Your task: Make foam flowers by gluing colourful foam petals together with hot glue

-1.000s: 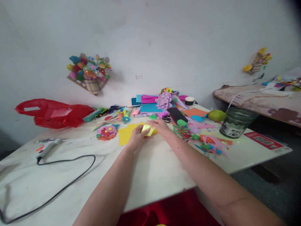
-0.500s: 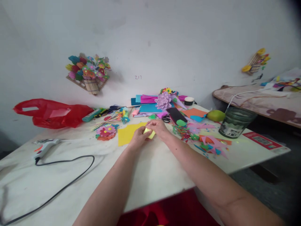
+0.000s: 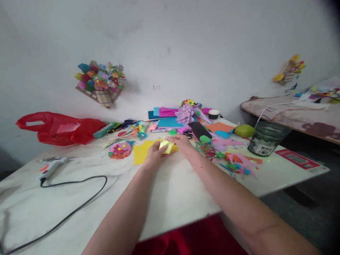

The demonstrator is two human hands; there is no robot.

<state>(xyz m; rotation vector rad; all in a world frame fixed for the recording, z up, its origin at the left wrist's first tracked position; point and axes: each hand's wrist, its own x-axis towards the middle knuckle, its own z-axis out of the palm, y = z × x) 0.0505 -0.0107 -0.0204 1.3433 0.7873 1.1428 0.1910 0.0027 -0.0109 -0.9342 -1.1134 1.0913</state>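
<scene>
My left hand (image 3: 156, 152) is closed around a small pale yellow piece (image 3: 166, 147), thumb on top; it looks like a folded paper or a little pad, too blurred to tell. At the far edge of this piece, the fingers of my right hand (image 3: 182, 144) are pinched together; what lies between the fingertips I cannot make out. Beneath and behind both hands a bright yellow sheet (image 3: 140, 154) lies flat on the white table (image 3: 175, 198). Just left of the sheet is a layered foam flower (image 3: 120, 148).
At left are a glue gun (image 3: 51, 168) with a trailing black cord and a red plastic bag (image 3: 63, 129). Coloured scraps, a phone (image 3: 199, 131), scissors (image 3: 188, 134) and a purple flower (image 3: 185, 114) sit beyond my hands. A dark green jar (image 3: 267, 140) stands at right.
My right hand has shifted slightly right, away from the left. More of the pale yellow piece shows now, moved a little left in my left hand.
</scene>
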